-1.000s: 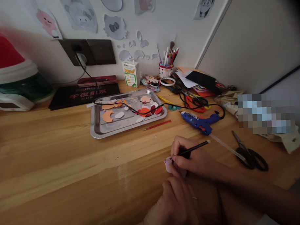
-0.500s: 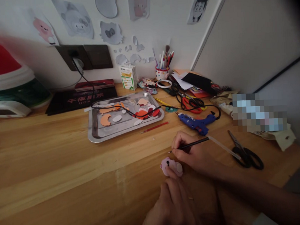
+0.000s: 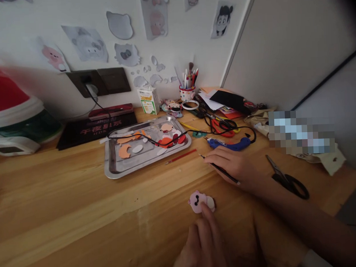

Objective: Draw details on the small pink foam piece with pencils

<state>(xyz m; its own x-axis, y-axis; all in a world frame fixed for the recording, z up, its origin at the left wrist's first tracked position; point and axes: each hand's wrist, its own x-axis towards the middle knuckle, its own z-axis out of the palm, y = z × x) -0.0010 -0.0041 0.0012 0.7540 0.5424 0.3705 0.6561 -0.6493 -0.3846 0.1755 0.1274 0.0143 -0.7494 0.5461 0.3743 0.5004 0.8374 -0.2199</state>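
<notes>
Wide pass: bare table left of figure, back to tray. Narrower open strip between figure and right hand, black stick in grip. Blocked: near side of figure, left hand; behind right hand, glue gun; cord across tray; scissors beyond right forearm.

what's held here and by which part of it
The right hand holds a slim black tool near its pointed tip. The left hand rests a fingertip on the pink figure, without gripping it.
</notes>
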